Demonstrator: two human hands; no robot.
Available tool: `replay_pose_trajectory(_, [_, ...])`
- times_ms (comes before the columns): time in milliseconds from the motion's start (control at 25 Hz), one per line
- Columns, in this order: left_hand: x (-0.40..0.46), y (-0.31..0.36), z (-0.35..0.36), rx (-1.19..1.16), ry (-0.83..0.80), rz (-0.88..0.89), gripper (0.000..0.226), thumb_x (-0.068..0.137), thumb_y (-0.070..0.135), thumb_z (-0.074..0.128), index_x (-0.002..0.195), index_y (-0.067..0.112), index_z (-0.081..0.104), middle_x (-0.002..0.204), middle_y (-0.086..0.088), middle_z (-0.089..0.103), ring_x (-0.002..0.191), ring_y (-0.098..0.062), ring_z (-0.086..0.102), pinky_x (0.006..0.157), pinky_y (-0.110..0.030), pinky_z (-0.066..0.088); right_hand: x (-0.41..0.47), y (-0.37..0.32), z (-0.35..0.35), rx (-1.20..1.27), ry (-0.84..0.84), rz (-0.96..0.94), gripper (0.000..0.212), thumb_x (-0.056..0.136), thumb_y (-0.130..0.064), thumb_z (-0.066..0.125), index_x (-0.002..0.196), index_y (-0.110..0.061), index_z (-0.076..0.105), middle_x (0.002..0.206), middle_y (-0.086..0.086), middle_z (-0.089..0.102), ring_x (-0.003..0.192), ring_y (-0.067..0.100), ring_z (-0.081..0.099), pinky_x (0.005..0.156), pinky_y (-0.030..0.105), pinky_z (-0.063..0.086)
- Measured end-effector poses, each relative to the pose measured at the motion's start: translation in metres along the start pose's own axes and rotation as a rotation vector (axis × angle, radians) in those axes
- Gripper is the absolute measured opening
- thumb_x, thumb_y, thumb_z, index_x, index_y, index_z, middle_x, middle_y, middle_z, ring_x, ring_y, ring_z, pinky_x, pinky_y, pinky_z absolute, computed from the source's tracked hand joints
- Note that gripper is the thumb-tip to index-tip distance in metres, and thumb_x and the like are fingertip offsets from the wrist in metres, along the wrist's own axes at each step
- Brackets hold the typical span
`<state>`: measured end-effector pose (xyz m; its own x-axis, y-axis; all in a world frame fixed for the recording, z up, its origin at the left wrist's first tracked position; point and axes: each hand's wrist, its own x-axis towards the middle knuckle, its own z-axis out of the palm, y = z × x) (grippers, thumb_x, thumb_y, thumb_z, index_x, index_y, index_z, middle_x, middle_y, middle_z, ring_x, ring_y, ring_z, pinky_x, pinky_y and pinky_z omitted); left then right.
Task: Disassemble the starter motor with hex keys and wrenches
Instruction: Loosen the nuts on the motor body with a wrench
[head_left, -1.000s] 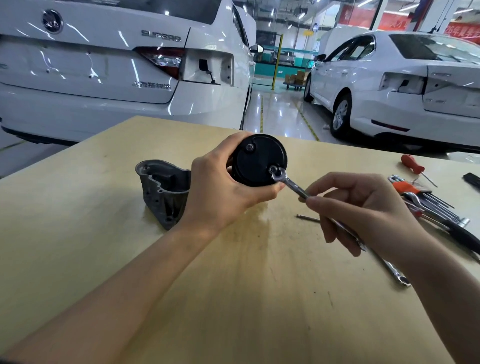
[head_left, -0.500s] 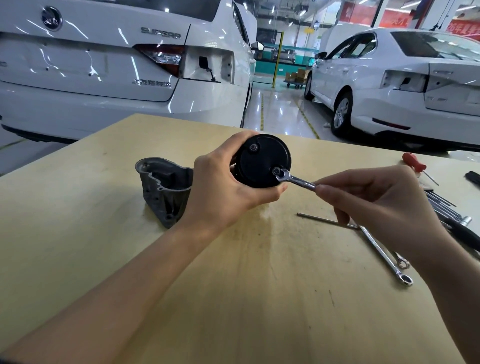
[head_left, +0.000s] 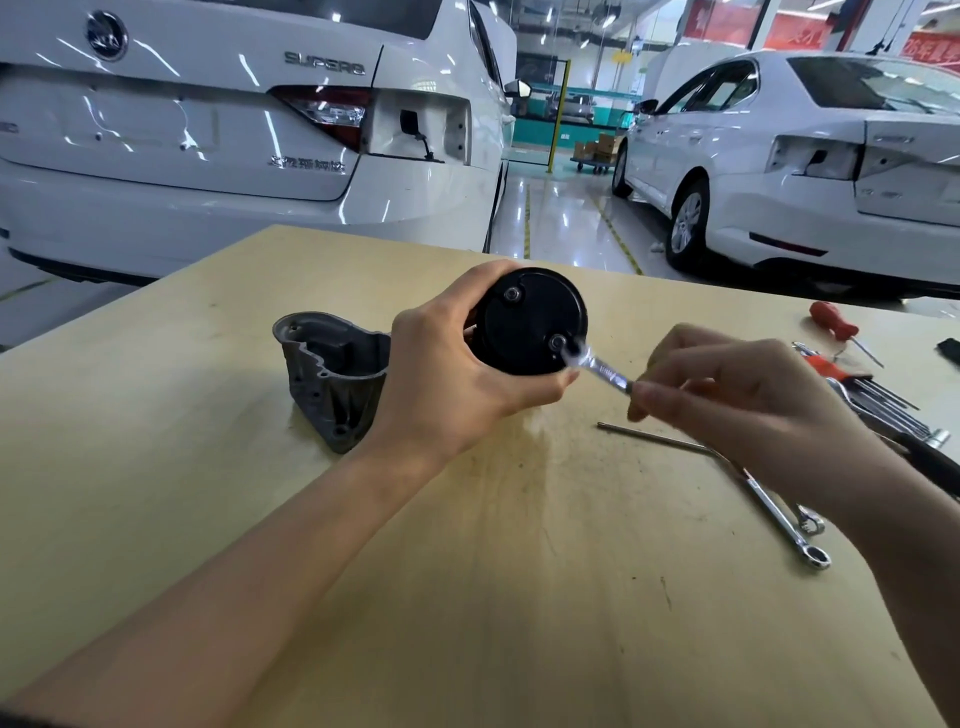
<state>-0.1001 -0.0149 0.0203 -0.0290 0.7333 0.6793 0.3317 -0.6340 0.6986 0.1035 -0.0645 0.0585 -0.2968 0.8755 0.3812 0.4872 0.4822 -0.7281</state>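
Observation:
My left hand (head_left: 447, 374) grips the black round starter motor body (head_left: 524, 322), end cap facing me, held above the wooden table (head_left: 467, 571). Two bolts show on the cap, one at the top and one at the lower right. My right hand (head_left: 737, 400) pinches a small silver wrench (head_left: 597, 369), its blurred head right beside the lower right bolt. The wrench's other end shows below my wrist, over the table. A grey cast housing (head_left: 332, 374) removed from the motor stands on the table left of my left hand.
A long thin rod (head_left: 649, 439) lies on the table under my right hand. A second wrench end (head_left: 813, 522), a hex key set with a red holder (head_left: 852, 379) and a red-handled screwdriver (head_left: 834, 322) lie at the right. Two white cars stand beyond the table.
My right hand swung the wrench handle up and then back down, and the wrench head came off the lower right bolt and now sits just beside it. My left hand kept holding the motor.

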Motion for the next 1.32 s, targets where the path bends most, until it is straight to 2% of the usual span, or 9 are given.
replay_pose_trajectory(120, [0.001, -0.002, 0.0, -0.017, 0.016, -0.023, 0.063, 0.054, 0.029, 0.094, 0.11, 0.023, 0.066, 0.094, 0.013, 0.07, 0.089, -0.006, 0.067, 0.082, -0.029, 0.057, 0.003, 0.005, 0.004, 0.463, 0.262, 0.057, 0.02, 0.081, -0.034, 0.061, 0.072, -0.02, 0.073, 0.058, 0.006, 0.046, 0.051, 0.015, 0.042, 0.046, 0.02, 0.035])
replay_pose_trajectory(240, [0.002, -0.001, 0.0, -0.012, 0.026, -0.027, 0.062, 0.053, 0.029, 0.093, 0.108, 0.025, 0.066, 0.091, 0.015, 0.07, 0.087, -0.005, 0.067, 0.079, -0.028, 0.057, 0.007, 0.005, 0.014, 0.728, 0.357, 0.042, 0.015, 0.082, -0.025, 0.061, 0.077, -0.014, 0.07, 0.063, 0.005, 0.067, 0.054, 0.018, 0.063, 0.051, 0.022, 0.049])
replay_pose_trajectory(440, [0.002, -0.002, 0.0, -0.005, 0.039, -0.021, 0.06, 0.054, 0.029, 0.093, 0.107, 0.026, 0.065, 0.089, 0.015, 0.069, 0.084, -0.005, 0.067, 0.077, -0.026, 0.057, 0.009, 0.004, 0.024, 0.743, 0.43, 0.085, 0.026, 0.08, -0.023, 0.064, 0.089, 0.001, 0.062, 0.074, 0.012, 0.074, 0.068, 0.025, 0.073, 0.06, 0.026, 0.056])
replay_pose_trajectory(800, [0.003, -0.002, -0.001, -0.007, 0.034, -0.016, 0.06, 0.054, 0.029, 0.093, 0.108, 0.025, 0.065, 0.091, 0.016, 0.07, 0.086, -0.004, 0.067, 0.079, -0.026, 0.057, 0.01, 0.01, 0.019, 0.719, 0.401, 0.039, 0.013, 0.084, -0.021, 0.065, 0.079, -0.01, 0.063, 0.072, 0.013, 0.072, 0.062, 0.025, 0.07, 0.057, 0.027, 0.054])
replay_pose_trajectory(880, [0.004, -0.002, -0.001, -0.015, 0.033, -0.023, 0.061, 0.053, 0.03, 0.093, 0.108, 0.024, 0.066, 0.093, 0.014, 0.07, 0.087, -0.005, 0.067, 0.08, -0.028, 0.057, 0.011, 0.021, 0.002, 0.522, 0.374, 0.091, 0.016, 0.089, -0.021, 0.062, 0.078, -0.009, 0.065, 0.066, 0.009, 0.07, 0.054, 0.019, 0.063, 0.053, 0.027, 0.051])
replay_pose_trajectory(1000, [0.003, -0.003, 0.0, -0.012, 0.03, -0.029, 0.062, 0.052, 0.034, 0.092, 0.108, 0.023, 0.066, 0.094, 0.014, 0.07, 0.088, -0.007, 0.067, 0.082, -0.029, 0.057, 0.011, 0.051, -0.03, -0.128, 0.139, 0.399, 0.016, 0.09, -0.017, 0.064, 0.079, -0.006, 0.065, 0.049, 0.003, 0.058, 0.047, 0.016, 0.05, 0.053, 0.032, 0.042])
replay_pose_trajectory(1160, [0.003, -0.003, 0.001, -0.006, 0.018, -0.031, 0.064, 0.052, 0.037, 0.091, 0.11, 0.022, 0.066, 0.094, 0.013, 0.07, 0.088, -0.007, 0.067, 0.083, -0.03, 0.057, 0.007, 0.072, -0.04, -0.275, -0.219, 0.635, 0.007, 0.089, -0.009, 0.066, 0.093, -0.01, 0.06, 0.049, -0.004, 0.057, 0.039, 0.008, 0.048, 0.042, 0.019, 0.039])
replay_pose_trajectory(1240, [0.003, -0.003, 0.0, -0.004, 0.015, -0.032, 0.064, 0.052, 0.037, 0.09, 0.11, 0.022, 0.066, 0.094, 0.012, 0.071, 0.089, -0.009, 0.068, 0.082, -0.031, 0.057, 0.006, 0.075, -0.039, -0.329, -0.259, 0.659, 0.024, 0.084, -0.009, 0.071, 0.103, -0.017, 0.06, 0.056, -0.003, 0.063, 0.04, 0.008, 0.052, 0.043, 0.021, 0.041])
replay_pose_trajectory(1320, [0.003, -0.003, 0.0, -0.006, 0.016, -0.032, 0.065, 0.052, 0.037, 0.09, 0.11, 0.021, 0.066, 0.094, 0.011, 0.071, 0.089, -0.009, 0.068, 0.082, -0.031, 0.057, 0.005, 0.074, -0.041, -0.335, -0.212, 0.676, 0.028, 0.078, -0.009, 0.077, 0.1, -0.018, 0.061, 0.061, 0.004, 0.068, 0.043, 0.014, 0.059, 0.044, 0.025, 0.046])
